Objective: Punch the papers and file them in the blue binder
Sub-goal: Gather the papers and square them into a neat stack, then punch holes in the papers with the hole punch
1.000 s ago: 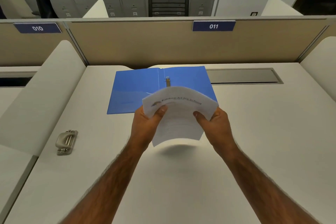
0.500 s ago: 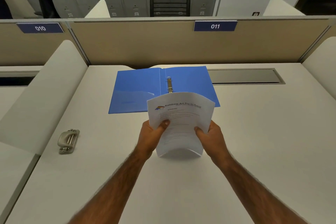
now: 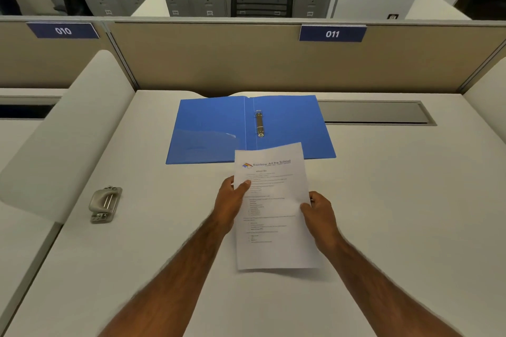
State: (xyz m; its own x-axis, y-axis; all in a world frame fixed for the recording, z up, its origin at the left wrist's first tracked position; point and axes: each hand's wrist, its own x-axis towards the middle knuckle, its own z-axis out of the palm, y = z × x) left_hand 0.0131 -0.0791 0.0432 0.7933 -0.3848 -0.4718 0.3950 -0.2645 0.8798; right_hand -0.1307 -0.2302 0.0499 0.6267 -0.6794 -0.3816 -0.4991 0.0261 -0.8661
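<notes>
Head view: papers (image 3: 273, 205) held over the desk (image 3: 397, 200), just on the near side of the blue binder (image 3: 213, 128); top edge of the sheets overlaps the binder's near edge, roughly in line w/ the ring mechanism (image 3: 259, 123). Long axis of the papers runs away from the person, toward the binder, printed side up, letterhead at the far end. Binder lies open flat, spine and rings also pointing fore-aft, rings look shut but too small to be sure. The relation that matters next: the hole punch (image 3: 105, 204) sits well to the left of the papers, beside the left divider (image 3: 63, 139), nowhere near the binder. So the left hand (image 3: 232, 200) is the nearer one to it, and the stack has to go left or the punch come in. No holes visible on the papers' left edge, so punching prob. not yet done. Left hand pinches the left edge, thumb on top, fingers curled under. Right hand (image 3: 319, 212) grips the right edge lower down, thumb on the sheet, fingers beneath. Both closed on the papers, neither touching binder or punch.
</notes>
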